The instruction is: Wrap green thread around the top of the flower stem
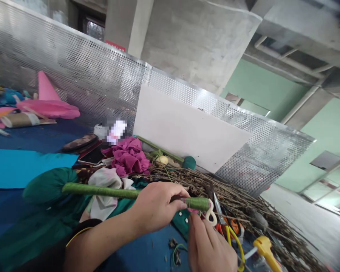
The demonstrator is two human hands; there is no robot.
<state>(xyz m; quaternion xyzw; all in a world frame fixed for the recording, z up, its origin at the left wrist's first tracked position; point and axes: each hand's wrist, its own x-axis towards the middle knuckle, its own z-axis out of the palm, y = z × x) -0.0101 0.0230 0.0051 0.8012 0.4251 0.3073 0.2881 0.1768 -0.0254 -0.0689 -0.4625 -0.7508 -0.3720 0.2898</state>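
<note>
A long stick wrapped in green thread (102,190) lies slantwise across the middle, its left end against a dark green cloth bundle (49,185). My left hand (158,206) is wrapped round the stick near its right end, thumb and fingers closed. A cream-coloured curled piece (211,214) sticks out at that right end. Just below it, my right hand (209,245) has its fingers pinched together beside a bit of pink material; what lies between the fingertips is too small to make out.
Dry twigs (255,219) pile up at the right, with scissors (219,207) and a yellow glue gun (265,249) nearby. Behind stand a white board (184,128) and a perforated metal screen. Magenta cloth (130,156), a phone (92,154) and blue sheet (28,166) lie left.
</note>
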